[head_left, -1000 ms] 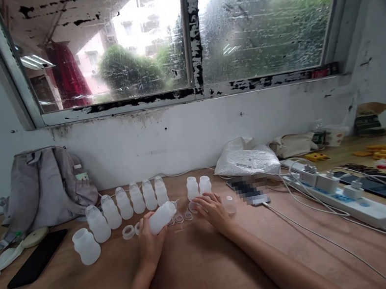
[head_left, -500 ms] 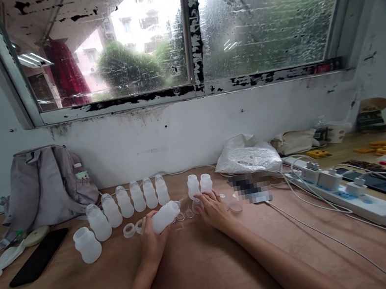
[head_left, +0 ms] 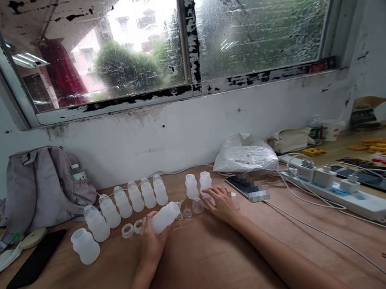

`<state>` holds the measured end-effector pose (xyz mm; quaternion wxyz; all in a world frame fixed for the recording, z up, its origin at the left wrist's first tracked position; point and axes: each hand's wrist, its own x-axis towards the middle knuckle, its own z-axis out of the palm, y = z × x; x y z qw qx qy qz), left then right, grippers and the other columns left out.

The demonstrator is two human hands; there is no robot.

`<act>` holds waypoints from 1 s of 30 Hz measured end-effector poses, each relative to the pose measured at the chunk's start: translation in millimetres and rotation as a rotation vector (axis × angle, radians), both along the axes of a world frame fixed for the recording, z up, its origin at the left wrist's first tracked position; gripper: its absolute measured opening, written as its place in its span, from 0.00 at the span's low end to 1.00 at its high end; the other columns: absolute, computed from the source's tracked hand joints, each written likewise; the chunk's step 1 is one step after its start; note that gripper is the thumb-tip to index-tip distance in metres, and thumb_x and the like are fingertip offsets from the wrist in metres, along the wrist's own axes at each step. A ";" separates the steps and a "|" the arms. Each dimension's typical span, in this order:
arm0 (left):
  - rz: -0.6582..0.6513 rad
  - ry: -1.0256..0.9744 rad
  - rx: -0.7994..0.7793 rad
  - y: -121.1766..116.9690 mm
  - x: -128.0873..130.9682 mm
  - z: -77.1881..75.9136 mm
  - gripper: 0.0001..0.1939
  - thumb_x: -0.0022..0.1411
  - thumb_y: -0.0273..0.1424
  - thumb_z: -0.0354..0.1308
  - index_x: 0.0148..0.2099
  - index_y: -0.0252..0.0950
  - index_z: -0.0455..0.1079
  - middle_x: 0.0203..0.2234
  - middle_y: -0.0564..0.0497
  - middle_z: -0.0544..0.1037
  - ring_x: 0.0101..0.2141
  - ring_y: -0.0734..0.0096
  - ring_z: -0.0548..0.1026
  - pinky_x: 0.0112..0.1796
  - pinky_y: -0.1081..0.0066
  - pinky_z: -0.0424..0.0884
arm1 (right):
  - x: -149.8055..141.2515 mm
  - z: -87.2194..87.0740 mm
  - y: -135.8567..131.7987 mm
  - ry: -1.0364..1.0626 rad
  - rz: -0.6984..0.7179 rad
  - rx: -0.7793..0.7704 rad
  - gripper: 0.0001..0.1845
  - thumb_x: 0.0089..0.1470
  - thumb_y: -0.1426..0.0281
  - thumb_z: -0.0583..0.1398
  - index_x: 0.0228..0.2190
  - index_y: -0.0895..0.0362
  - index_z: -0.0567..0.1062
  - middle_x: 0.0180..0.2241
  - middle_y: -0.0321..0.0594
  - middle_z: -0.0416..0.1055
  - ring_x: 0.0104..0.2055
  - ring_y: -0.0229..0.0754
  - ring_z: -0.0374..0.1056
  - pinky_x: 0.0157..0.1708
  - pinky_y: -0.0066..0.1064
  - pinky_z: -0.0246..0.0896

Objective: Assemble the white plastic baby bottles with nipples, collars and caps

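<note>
My left hand is wrapped round a translucent white plastic bottle, held on its side with its neck pointing right. My right hand lies on the wooden table, fingers bent over a small clear cap beside two open bottles. Clear nipples lie between my hands. A row of capped bottles curves off to the left, ending in an open bottle. Two white rings lie in front of the row.
A grey backpack leans on the wall at left, with a black phone before it. A white plastic bag, another phone, a power strip with cables, and yellow parts fill the right side.
My right hand has slid to the right from the nipples onto the small clear cap. The left hand keeps holding the bottle in the same place.
</note>
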<state>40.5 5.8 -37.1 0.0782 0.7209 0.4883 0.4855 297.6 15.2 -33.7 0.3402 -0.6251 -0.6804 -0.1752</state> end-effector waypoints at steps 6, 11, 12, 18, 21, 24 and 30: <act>-0.004 -0.003 0.007 -0.8 0.1 1.3 0.19 0.49 0.35 0.56 0.44 0.38 0.60 0.37 0.47 0.69 0.38 0.60 0.69 0.37 0.64 0.66 | 26.5 12.9 -4.3 0.086 -0.243 0.081 0.09 0.47 0.72 0.52 0.30 0.57 0.71 0.32 0.43 0.68 0.38 0.46 0.59 0.37 0.35 0.47; -0.029 0.012 0.007 -0.9 0.2 1.2 0.19 0.49 0.35 0.56 0.44 0.37 0.59 0.37 0.48 0.68 0.38 0.60 0.69 0.38 0.63 0.65 | 45.5 11.6 -1.6 0.137 -0.360 -0.023 0.08 0.42 0.75 0.52 0.25 0.58 0.71 0.30 0.45 0.65 0.35 0.47 0.58 0.32 0.32 0.48; -0.028 0.014 0.003 -0.7 0.2 0.7 0.19 0.49 0.35 0.56 0.44 0.37 0.59 0.37 0.48 0.68 0.39 0.60 0.68 0.38 0.63 0.65 | 48.1 9.4 -0.1 0.144 -0.348 -0.038 0.08 0.42 0.75 0.52 0.24 0.58 0.71 0.29 0.46 0.64 0.34 0.46 0.58 0.32 0.32 0.49; -0.029 0.019 -0.001 -0.6 -0.2 -1.2 0.20 0.49 0.36 0.56 0.45 0.38 0.59 0.39 0.48 0.68 0.40 0.61 0.68 0.39 0.63 0.65 | 49.3 2.4 3.6 0.157 -0.310 -0.012 0.10 0.43 0.76 0.52 0.29 0.59 0.71 0.31 0.44 0.64 0.35 0.45 0.58 0.35 0.32 0.50; -0.026 0.019 -0.002 -2.0 0.2 -0.3 0.19 0.50 0.36 0.55 0.45 0.38 0.59 0.39 0.48 0.68 0.40 0.61 0.68 0.38 0.64 0.65 | 39.1 5.8 -0.1 0.124 -0.272 0.072 0.13 0.45 0.74 0.52 0.35 0.59 0.69 0.35 0.44 0.63 0.38 0.46 0.57 0.36 0.32 0.49; -0.025 0.021 -0.015 -3.4 0.5 0.8 0.19 0.50 0.37 0.55 0.44 0.38 0.60 0.39 0.48 0.69 0.39 0.61 0.69 0.37 0.65 0.66 | 28.6 7.0 -2.5 0.021 -0.212 0.059 0.09 0.44 0.75 0.53 0.30 0.57 0.70 0.32 0.42 0.62 0.37 0.44 0.57 0.36 0.31 0.47; -0.037 0.020 -0.014 -2.6 0.0 -0.2 0.19 0.50 0.36 0.55 0.45 0.38 0.59 0.39 0.48 0.68 0.39 0.61 0.68 0.38 0.64 0.65 | 29.3 1.0 0.0 -0.025 -0.251 -0.004 0.08 0.45 0.73 0.54 0.30 0.56 0.71 0.32 0.42 0.63 0.37 0.44 0.57 0.33 0.31 0.45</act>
